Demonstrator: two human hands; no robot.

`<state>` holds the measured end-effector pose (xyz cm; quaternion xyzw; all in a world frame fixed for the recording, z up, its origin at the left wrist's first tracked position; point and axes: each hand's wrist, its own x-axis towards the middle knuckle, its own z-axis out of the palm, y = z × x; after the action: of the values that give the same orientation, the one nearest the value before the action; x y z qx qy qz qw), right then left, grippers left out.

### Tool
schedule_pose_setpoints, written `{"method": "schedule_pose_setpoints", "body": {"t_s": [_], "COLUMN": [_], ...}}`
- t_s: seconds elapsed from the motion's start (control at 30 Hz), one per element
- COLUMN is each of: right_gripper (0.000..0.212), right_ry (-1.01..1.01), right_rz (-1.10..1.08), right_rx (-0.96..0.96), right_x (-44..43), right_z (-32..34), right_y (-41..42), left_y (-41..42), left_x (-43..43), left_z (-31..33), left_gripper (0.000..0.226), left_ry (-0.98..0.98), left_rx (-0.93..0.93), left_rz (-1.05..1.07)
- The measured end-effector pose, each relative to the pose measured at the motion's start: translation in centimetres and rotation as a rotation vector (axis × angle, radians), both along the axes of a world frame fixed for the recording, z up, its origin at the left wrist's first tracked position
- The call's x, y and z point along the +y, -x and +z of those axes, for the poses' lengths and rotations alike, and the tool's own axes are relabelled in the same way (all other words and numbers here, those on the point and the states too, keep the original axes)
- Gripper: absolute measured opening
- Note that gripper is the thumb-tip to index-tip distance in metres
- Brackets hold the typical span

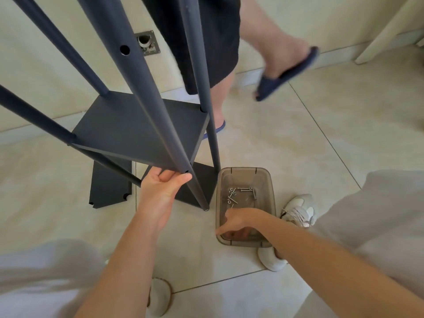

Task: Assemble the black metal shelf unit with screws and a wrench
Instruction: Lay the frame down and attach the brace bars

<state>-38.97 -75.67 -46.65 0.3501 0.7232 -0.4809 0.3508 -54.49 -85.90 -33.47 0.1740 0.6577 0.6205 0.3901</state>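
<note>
The black shelf unit [110, 125] stands on the tiled floor [321, 145] right in front of the person, four poles rising out of view and one shelf [149, 134] fixed across them low down. The left hand [160, 189] holds the near corner of that shelf, fingers curled under its edge and the thumb lying against the front pole [145, 92] just beside a small hole. Two loose panels lie flat on the floor under the unit, one to the left [110, 184] and one between the front poles [205, 182]. Just to the right of the unit sits a translucent bin [243, 169] with screws [241, 192] scattered at its far end. The right hand [236, 222] is bent down at the wrist into the near end of the bin, its fingers blurred behind the wall, so I cannot tell whether they pinch anything. A white sneaker [298, 212] rests beside the bin. Behind the unit a second person in dark shorts [195, 31] has one blue slipper [286, 72] lifted off the floor.
</note>
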Motion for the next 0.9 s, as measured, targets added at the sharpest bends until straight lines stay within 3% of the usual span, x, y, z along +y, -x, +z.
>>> {"method": "schedule_pose_setpoints", "body": {"t_s": [0.17, 0.27, 0.37, 0.47, 0.53, 0.9], "right_gripper": [0.050, 0.024, 0.018, 0.021, 0.024, 0.063], "right_ry": [0.269, 0.392, 0.258, -0.112, -0.252, -0.345], "right_rz": [-0.216, -0.333, -0.374, -0.233, -0.182, -0.293], "right_rx": [-0.054, -0.055, -0.017, 0.066, 0.112, 0.142], "right_x": [1.4, 2.6, 3.2, 3.2, 3.0, 2.6], "right_z": [-0.5, -1.3, -2.5, -3.7, -4.5, -7.8], "right_y": [-0.4, -0.9, -0.5, 0.4, 0.7, 1.2], "left_y": [0.0, -0.2, -0.3, -0.3, -0.4, -0.2], "left_x": [0.0, 0.1, 0.1, 0.1, 0.1, 0.0], "left_z": [0.1, 0.3, 0.4, 0.4, 0.4, 0.2], "left_gripper": [0.038, 0.038, 0.038, 0.039, 0.038, 0.042], "left_ry": [0.020, 0.043, 0.042, 0.040, 0.046, 0.010], "left_rx": [0.008, 0.038, 0.034, 0.029, 0.043, -0.001], "left_rz": [0.003, 0.019, 0.019, 0.019, 0.022, -0.033]}}
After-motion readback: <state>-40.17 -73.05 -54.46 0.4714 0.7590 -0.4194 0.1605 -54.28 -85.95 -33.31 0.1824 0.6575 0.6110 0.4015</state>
